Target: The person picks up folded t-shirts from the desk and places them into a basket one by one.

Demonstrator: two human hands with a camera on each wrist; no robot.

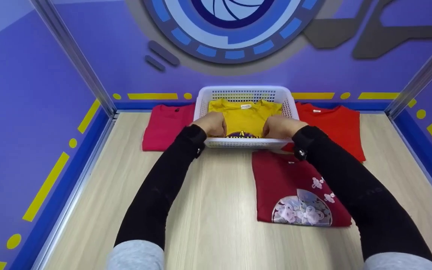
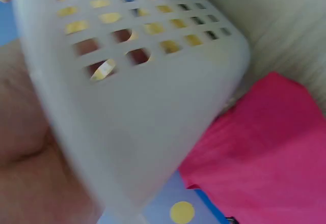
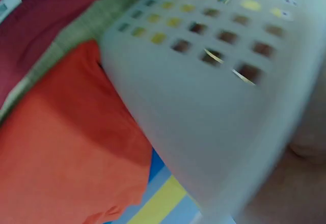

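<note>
A folded yellow T-shirt (image 1: 244, 116) with a dark print lies in a white plastic basket (image 1: 246, 144) against the back wall. My left hand (image 1: 213, 123) reaches over the front left of the rim and grips the shirt's left side, its fingertips hidden inside. Opposite it, my right hand (image 1: 279, 126) reaches in from the front right with fingers curled at the shirt's other side. In both wrist views the perforated basket wall stands between the camera and the fingers, and skin and yellow cloth show through the holes.
A folded pink shirt (image 1: 169, 127) lies left of the basket, an orange-red shirt (image 1: 336, 129) right of it. In front, below the right forearm, is a dark red shirt (image 1: 276, 187) with a floral print. Blue-purple panels (image 1: 99, 56) enclose the wooden tabletop (image 1: 216, 225).
</note>
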